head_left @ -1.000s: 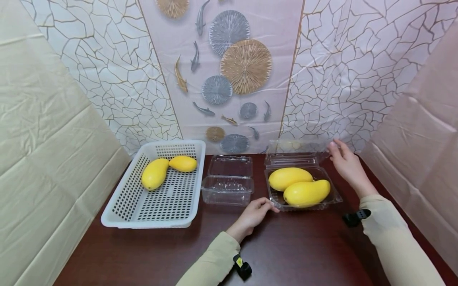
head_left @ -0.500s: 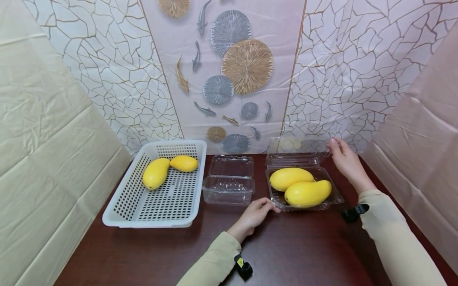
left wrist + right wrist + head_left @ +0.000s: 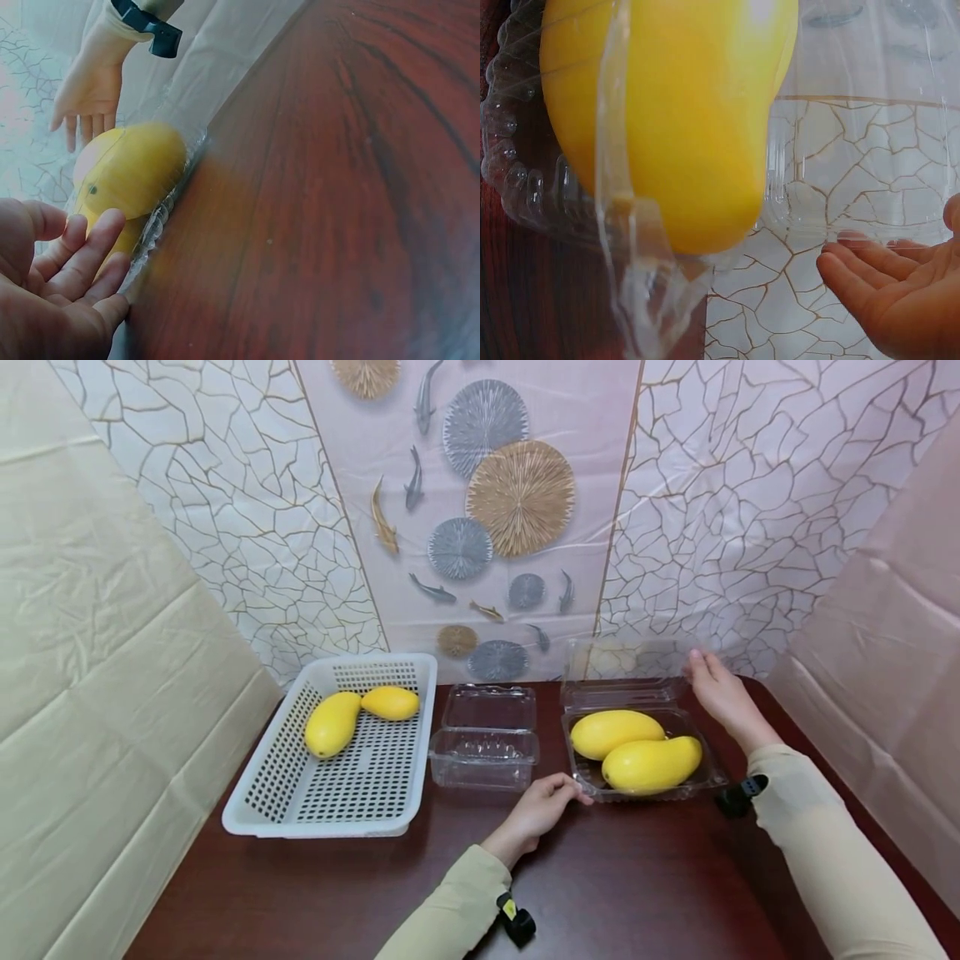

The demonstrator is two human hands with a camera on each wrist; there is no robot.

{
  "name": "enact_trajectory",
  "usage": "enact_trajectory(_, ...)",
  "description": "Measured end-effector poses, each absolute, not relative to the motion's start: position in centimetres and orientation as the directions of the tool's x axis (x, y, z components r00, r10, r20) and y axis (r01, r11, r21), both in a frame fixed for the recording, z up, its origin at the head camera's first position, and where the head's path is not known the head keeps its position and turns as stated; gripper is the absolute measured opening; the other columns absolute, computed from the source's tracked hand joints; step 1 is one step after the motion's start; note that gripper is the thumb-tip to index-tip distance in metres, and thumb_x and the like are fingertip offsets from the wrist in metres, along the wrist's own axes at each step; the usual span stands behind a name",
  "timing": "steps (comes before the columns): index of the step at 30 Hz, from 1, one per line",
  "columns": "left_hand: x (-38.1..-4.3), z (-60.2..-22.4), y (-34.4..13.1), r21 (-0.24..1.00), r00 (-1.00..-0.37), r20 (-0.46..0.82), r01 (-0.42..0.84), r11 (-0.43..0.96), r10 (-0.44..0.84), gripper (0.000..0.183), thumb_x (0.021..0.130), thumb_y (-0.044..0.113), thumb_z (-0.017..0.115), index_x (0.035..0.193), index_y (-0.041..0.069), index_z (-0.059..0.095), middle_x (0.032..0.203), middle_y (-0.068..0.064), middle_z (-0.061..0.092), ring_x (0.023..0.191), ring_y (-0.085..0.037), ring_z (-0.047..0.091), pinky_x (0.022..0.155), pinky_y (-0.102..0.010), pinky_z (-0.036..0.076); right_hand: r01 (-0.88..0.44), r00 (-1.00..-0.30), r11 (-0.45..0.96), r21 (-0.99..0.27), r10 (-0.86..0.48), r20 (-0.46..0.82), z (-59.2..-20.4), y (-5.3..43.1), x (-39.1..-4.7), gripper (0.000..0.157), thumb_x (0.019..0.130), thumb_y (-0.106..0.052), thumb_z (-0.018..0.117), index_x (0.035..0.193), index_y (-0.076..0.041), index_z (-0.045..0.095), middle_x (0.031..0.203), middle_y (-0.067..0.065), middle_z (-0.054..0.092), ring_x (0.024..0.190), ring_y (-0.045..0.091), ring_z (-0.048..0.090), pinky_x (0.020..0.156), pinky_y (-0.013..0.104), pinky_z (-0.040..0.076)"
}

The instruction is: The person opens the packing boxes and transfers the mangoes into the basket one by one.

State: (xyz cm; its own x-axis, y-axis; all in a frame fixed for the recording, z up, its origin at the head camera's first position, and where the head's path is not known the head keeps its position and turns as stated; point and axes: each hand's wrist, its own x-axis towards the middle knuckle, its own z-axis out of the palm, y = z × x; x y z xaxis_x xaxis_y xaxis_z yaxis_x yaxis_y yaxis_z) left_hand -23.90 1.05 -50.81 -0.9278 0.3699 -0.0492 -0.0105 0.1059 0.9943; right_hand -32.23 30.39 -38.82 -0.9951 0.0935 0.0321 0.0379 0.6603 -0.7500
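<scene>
A clear plastic clamshell container (image 3: 581, 781) stands at the right, its lid (image 3: 630, 672) raised at the back. Two yellow mangoes lie in it, a front mango (image 3: 652, 767) and a back mango (image 3: 617, 734). My left hand (image 3: 542, 807) pinches the container's front left corner between thumb and index finger; the other fingers (image 3: 90, 255) lie loosely bent by the rim. My right hand (image 3: 723, 695) is at the right edge of the lid. Its straight fingers (image 3: 855, 277) reach behind that edge, with the thumb held apart.
Left of the container stands a smaller clear clamshell (image 3: 483, 768) with its lid folded back. A white perforated basket (image 3: 318, 829) farther left holds two more mangoes (image 3: 332, 727). Patterned cloth (image 3: 517, 518) hangs behind the dark wooden table (image 3: 622, 877), with plain cloth at both sides.
The lid has swung up a little, and my right hand has moved slightly left with it. My left hand stays at the corner. The whole head view has shifted slightly.
</scene>
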Motion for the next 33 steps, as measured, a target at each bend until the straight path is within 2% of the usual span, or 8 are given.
enact_trajectory(6, -23.9, -50.7, 1.3, 0.994, -0.932, -0.049, -0.012, 0.105, 0.359, 0.024, 0.104, 0.024, 0.054, 0.097, 0.011, 0.073, 0.098, 0.002, 0.076, 0.108, -0.009, 0.06, 0.098, -0.034, 0.042, 0.09, -0.995, 0.682, -0.726, 0.092, -0.037, -38.9, 30.5, -32.8, 0.088, 0.102, -0.063, 0.005, 0.158, 0.004, -0.004, 0.157, 0.038, 0.015, 0.142, 0.058, 0.016, 0.109, 0.071, 0.02)
enact_trajectory(10, -23.8, -50.8, 1.4, 0.995, -0.936, -0.04, -0.005, 0.1, 0.351, 0.024, 0.104, 0.022, 0.054, 0.096, 0.009, 0.073, 0.097, 0.001, 0.075, 0.106, -0.009, 0.06, 0.097, -0.033, 0.042, 0.102, -0.995, 0.686, -0.72, 0.086, -0.059, -39.1, 30.5, -33.0, 0.087, 0.102, -0.061, 0.003, 0.157, 0.005, -0.007, 0.156, 0.039, 0.015, 0.141, 0.059, 0.016, 0.11, 0.07, 0.019)
enact_trajectory(16, -23.9, -51.2, 1.5, 0.995, -0.942, -0.026, 0.007, 0.097, 0.335, 0.024, 0.103, 0.02, 0.054, 0.095, 0.009, 0.074, 0.096, 0.001, 0.075, 0.104, -0.008, 0.061, 0.096, -0.032, 0.043, 0.105, -0.994, 0.684, -0.722, 0.069, -0.08, -39.5, 30.8, -33.7, 0.089, 0.101, -0.064, 0.003, 0.156, 0.006, -0.009, 0.155, 0.04, 0.017, 0.14, 0.059, 0.021, 0.109, 0.07, 0.022)
enact_trajectory(17, -23.8, -51.1, 1.5, 0.995, -0.942, -0.024, 0.009, 0.097, 0.334, 0.024, 0.103, 0.02, 0.054, 0.094, 0.008, 0.074, 0.095, 0.001, 0.075, 0.104, -0.008, 0.061, 0.096, -0.031, 0.043, 0.109, -0.994, 0.688, -0.717, 0.074, -0.079, -40.0, 31.1, -34.3, 0.09, 0.101, -0.064, 0.004, 0.157, 0.005, -0.007, 0.155, 0.039, 0.019, 0.139, 0.058, 0.024, 0.107, 0.069, 0.028)
enact_trajectory(22, -23.4, -50.8, 1.1, 0.995, -0.942, -0.038, -0.004, 0.102, 0.333, 0.023, 0.102, 0.019, 0.054, 0.093, 0.008, 0.073, 0.094, 0.0, 0.076, 0.104, -0.008, 0.061, 0.096, -0.032, 0.042, 0.113, -0.994, 0.7, -0.705, 0.071, -0.089, -41.2, 31.7, -35.5, 0.093, 0.099, -0.069, 0.008, 0.16, 0.001, -0.001, 0.156, 0.035, 0.023, 0.138, 0.055, 0.031, 0.099, 0.069, 0.036)
enact_trajectory(28, -22.7, -50.7, 0.8, 0.994, -0.938, -0.048, -0.012, 0.105, 0.344, 0.024, 0.103, 0.02, 0.054, 0.094, 0.008, 0.072, 0.094, -0.001, 0.076, 0.106, -0.009, 0.061, 0.097, -0.033, 0.043, 0.104, -0.992, 0.716, -0.691, 0.021, -0.127, -40.3, 30.8, -34.1, 0.093, 0.101, -0.067, 0.008, 0.155, 0.007, -0.01, 0.16, 0.035, -0.008, 0.145, 0.056, -0.003, 0.112, 0.07, 0.01)
enact_trajectory(29, -22.7, -50.7, 0.7, 0.994, -0.937, -0.049, -0.013, 0.107, 0.345, 0.024, 0.104, 0.02, 0.054, 0.094, 0.008, 0.072, 0.094, 0.0, 0.076, 0.107, -0.009, 0.061, 0.097, -0.034, 0.043, 0.105, -0.99, 0.723, -0.682, 0.011, -0.141, -40.2, 30.7, -33.9, 0.094, 0.101, -0.067, 0.007, 0.154, 0.008, -0.011, 0.159, 0.035, -0.012, 0.145, 0.055, -0.006, 0.113, 0.069, 0.005)
enact_trajectory(33, -22.4, -50.7, 0.6, 0.994, -0.937, -0.051, -0.013, 0.111, 0.347, 0.024, 0.104, 0.021, 0.053, 0.094, 0.008, 0.071, 0.095, 0.0, 0.076, 0.108, -0.01, 0.06, 0.098, -0.035, 0.042, 0.129, -0.982, 0.751, -0.647, 0.005, -0.19, -40.1, 30.3, -33.4, 0.093, 0.101, -0.066, 0.006, 0.154, 0.009, -0.008, 0.159, 0.036, -0.009, 0.145, 0.056, -0.003, 0.114, 0.067, 0.006)
